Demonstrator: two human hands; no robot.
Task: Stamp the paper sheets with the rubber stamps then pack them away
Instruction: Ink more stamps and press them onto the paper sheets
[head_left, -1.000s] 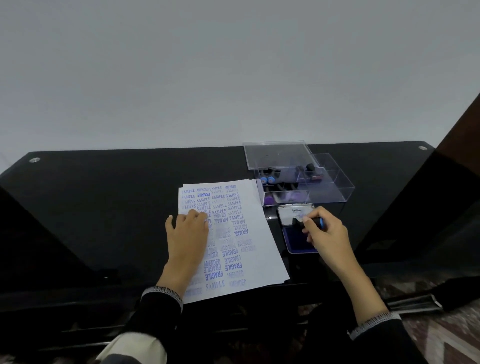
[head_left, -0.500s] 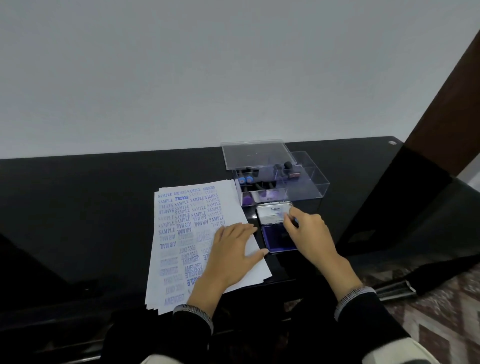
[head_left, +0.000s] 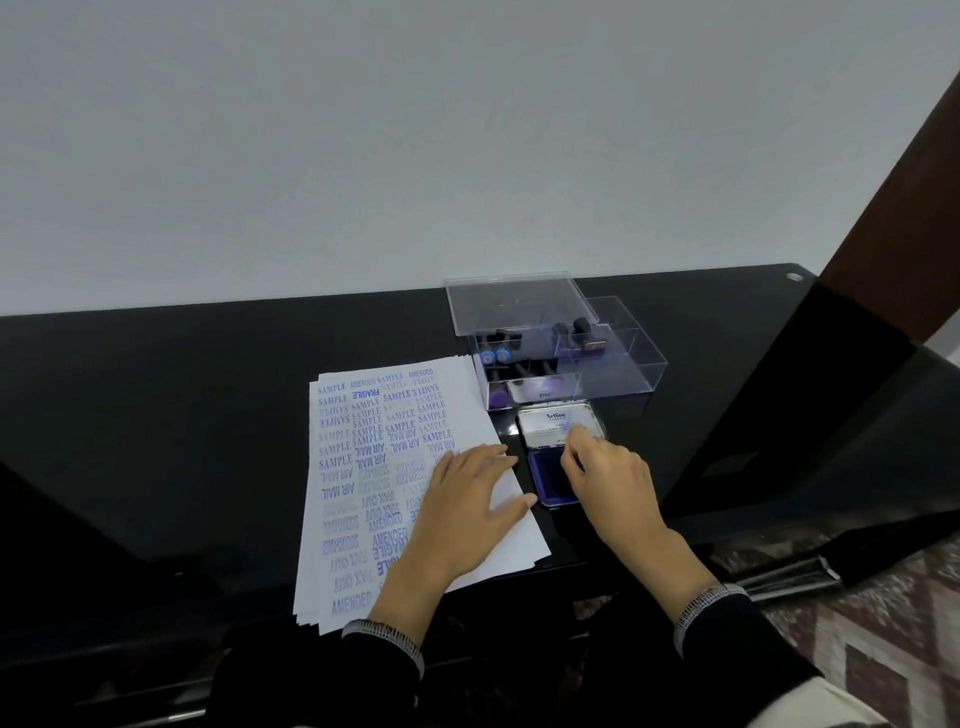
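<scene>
Fingers (head_left: 571, 453) touch lid (head_left: 558, 423) (hinged open).

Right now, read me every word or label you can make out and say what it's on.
"SAMPLE", "AMENDED", "FRAGILE", "AIR MAIL", "EXPRESS", "FAX OUT": blue stamp prints repeated over the top paper sheet.
"Artline": on the open lid of the ink pad.
Small print under "Artline": too blurred to read.
Label in the clear plastic box: too small to read.

1. Paper sheets (head_left: 374, 467): white stack, edges fanned, flat on black desk, top sheet full of blue stamp marks (SAMPLE, AIR MAIL, FRAGILE etc.).
2. Rubber stamps (head_left: 524, 358): black handles, lying in clear box just behind/right of the stack; two show blue round ends, one stands upright w/ reddish base.
</scene>
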